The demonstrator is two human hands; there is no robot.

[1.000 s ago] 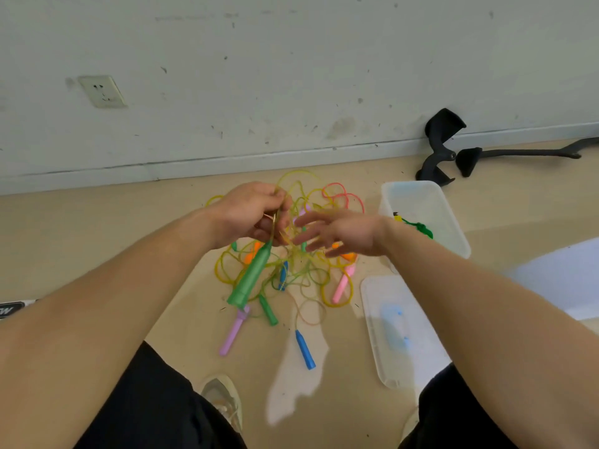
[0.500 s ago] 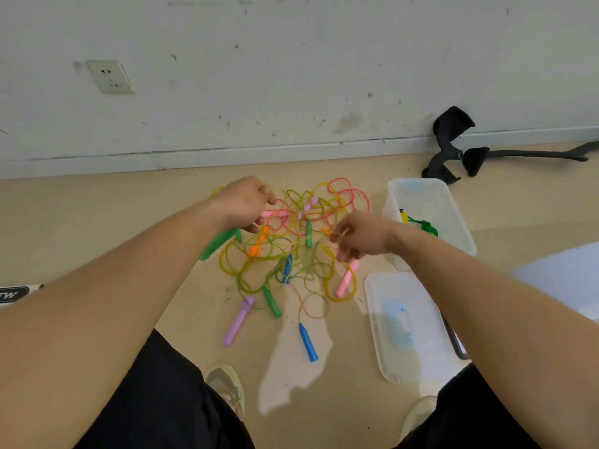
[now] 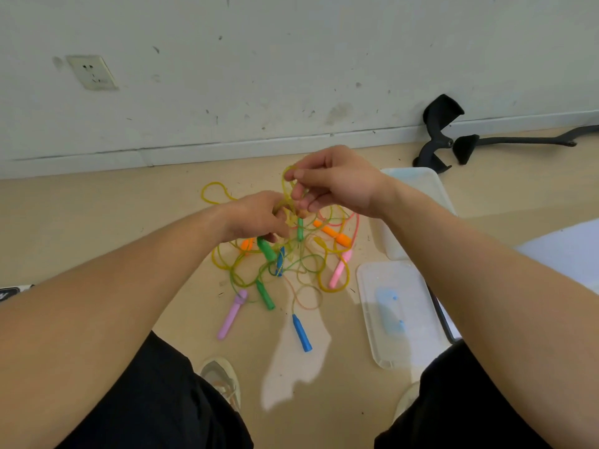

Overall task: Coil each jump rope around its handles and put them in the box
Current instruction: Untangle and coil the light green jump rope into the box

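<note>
Right hand [image 3: 337,184] is pinching a yellow rope loop [image 3: 287,177]; left hand [image 3: 256,218], just below, is gripping a green handle [image 3: 267,249] slanting down-right beneath it.

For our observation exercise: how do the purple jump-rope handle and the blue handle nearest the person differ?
The purple handle is pale; the blue handle is vivid. The purple handle's cord end tilts right, the blue handle's tilts left. Both lie flat on the floor, untouched, cords leading into the tangle.
</note>
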